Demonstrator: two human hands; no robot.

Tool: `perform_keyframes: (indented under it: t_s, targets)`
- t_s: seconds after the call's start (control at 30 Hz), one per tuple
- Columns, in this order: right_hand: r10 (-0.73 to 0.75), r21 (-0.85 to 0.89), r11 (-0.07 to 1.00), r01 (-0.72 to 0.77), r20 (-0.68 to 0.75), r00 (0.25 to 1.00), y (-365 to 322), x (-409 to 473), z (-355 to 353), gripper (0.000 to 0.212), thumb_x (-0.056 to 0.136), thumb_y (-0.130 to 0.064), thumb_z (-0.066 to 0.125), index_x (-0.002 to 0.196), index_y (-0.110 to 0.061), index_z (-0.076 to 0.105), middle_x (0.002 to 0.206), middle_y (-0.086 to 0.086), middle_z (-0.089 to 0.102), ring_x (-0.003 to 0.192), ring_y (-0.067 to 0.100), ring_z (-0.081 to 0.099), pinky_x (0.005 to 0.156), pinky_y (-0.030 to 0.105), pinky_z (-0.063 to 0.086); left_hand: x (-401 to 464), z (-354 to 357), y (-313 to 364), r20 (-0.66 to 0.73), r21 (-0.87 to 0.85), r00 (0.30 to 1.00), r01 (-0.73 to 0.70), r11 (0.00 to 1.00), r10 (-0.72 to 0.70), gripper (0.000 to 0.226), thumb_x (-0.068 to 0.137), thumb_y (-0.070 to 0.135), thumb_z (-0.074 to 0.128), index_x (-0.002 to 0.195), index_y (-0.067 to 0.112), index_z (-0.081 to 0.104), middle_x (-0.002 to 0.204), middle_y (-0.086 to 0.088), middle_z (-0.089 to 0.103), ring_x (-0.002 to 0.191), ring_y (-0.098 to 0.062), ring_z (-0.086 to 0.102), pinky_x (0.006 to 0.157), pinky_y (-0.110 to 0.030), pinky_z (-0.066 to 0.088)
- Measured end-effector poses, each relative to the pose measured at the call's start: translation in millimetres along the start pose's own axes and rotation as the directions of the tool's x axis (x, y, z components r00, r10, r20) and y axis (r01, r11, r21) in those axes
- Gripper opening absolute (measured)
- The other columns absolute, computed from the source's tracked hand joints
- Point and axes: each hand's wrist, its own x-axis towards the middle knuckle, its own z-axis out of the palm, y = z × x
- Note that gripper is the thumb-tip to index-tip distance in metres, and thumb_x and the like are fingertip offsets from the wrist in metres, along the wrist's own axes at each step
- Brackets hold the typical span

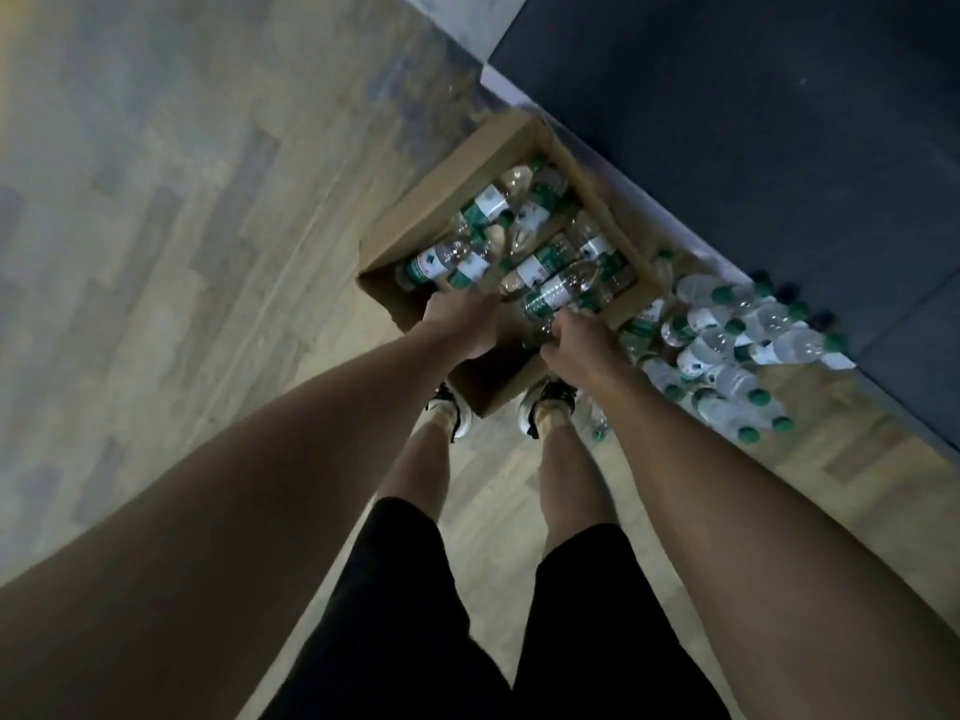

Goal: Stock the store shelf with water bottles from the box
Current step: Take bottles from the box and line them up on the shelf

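The wooden floor extends under and to the left of my hands. The cardboard box sits directly below both hands, loaded with water bottles. More loose bottles lie on the floor just right of my right hand. My right hand grips one bottle over the box. My left hand reaches into the box; its grip cannot be determined.

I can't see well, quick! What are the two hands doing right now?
Left hand: down in the box, fingers hidden among bottles; cannot tell.
Right hand: curled round a bottle.
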Motion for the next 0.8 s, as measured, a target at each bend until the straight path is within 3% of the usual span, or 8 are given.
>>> perform_keyframes:
  t_s: [0.17,0.4,0.6,0.7,0.8]
  targets:
    - [0.002,0.002,1.000,-0.002,0.025,1.000,22.6,73.4,64.9,0.039,0.093,-0.029,0.061,0.126,-0.008,0.054,0.125,0.015,0.053,0.111,0.033,0.054,0.089,0.040,0.049,68.2,63.8,-19.2,0.057,0.006,0.998,0.000,1.000,0.000,0.032,0.096,0.019,0.052,0.128,0.019,0.052,0.113,-0.009,0.062,0.099,-0.031,0.063,0.063,-0.035,0.045]
    - [0.035,0.040,0.999,-0.034,-0.030,0.999,34.9,161.7,131.0,0.036,0.092,-0.025,0.063,0.123,-0.009,0.053,0.122,0.016,0.056,0.112,0.031,0.055,0.081,0.035,0.042,146.2,145.7,-44.4,0.095,-0.015,0.996,0.000,1.000,0.002,0.045,0.095,0.018,0.051,0.139,0.022,0.043,0.112,-0.011,0.060,0.093,-0.029,0.062,0.058,-0.031,0.043]
    - [0.035,-0.076,0.996,-0.040,-0.065,0.997,53.8,228.9,175.8,0.050,0.090,-0.024,0.068,0.135,-0.013,0.049,0.137,0.012,0.048,0.123,0.030,0.049,0.096,0.041,0.048,205.8,191.9,-54.1,0.140,0.035,0.990,-0.013,0.999,0.008,0.046,0.095,0.019,0.053,0.140,0.022,0.044,0.115,-0.009,0.059,0.100,-0.030,0.062,0.065,-0.033,0.049]
    - [-0.028,-0.145,0.989,0.009,-0.134,0.991,54.3,253.7,193.8,0.045,0.091,-0.019,0.067,0.132,-0.013,0.051,0.138,0.010,0.047,0.124,0.029,0.047,0.097,0.041,0.047,228.5,205.4,-61.8,0.128,0.026,0.992,-0.020,0.999,0.017,0.046,0.095,0.021,0.054,0.140,0.025,0.045,0.113,-0.006,0.061,0.096,-0.027,0.063,0.066,-0.034,0.050]
    - [-0.148,-0.169,0.979,0.118,-0.182,0.972,48.0,270.2,211.8,0.042,0.093,-0.015,0.064,0.133,-0.011,0.053,0.141,0.009,0.046,0.126,0.030,0.046,0.098,0.041,0.046,242.7,212.8,-72.7,0.113,0.049,0.993,0.020,0.999,-0.025,0.033,0.095,0.017,0.054,0.127,0.022,0.052,0.101,-0.003,0.061,0.089,-0.023,0.061,0.064,-0.034,0.045]
